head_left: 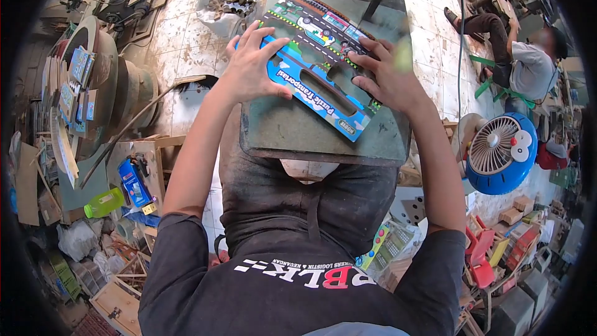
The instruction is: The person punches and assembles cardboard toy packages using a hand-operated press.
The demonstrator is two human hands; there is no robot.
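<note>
A printed wooden puzzle board [311, 56] lies aslant on a worn grey-green work surface [298, 127]. Its road scene shows vehicles, and a blue strip marked "Puzzle Transportasi" has a long handle slot. My left hand [254, 65] rests at the board's left end, fingers spread over the edge and thumb apart on the blue strip. On the right part of the board lies my right hand [388, 74], its fingers spread and fingertips touching the printed face. A dark upright rod [373, 7], blurred at its top, stands just behind the board.
A white sack of small dark pieces [230, 0] sits behind the work surface. To the right is a blue fan [502, 152]; beyond it another person [532, 65] sits. Stacked boards [78, 99] and a green bottle [104, 203] are at left. A cable [461, 56] hangs at right.
</note>
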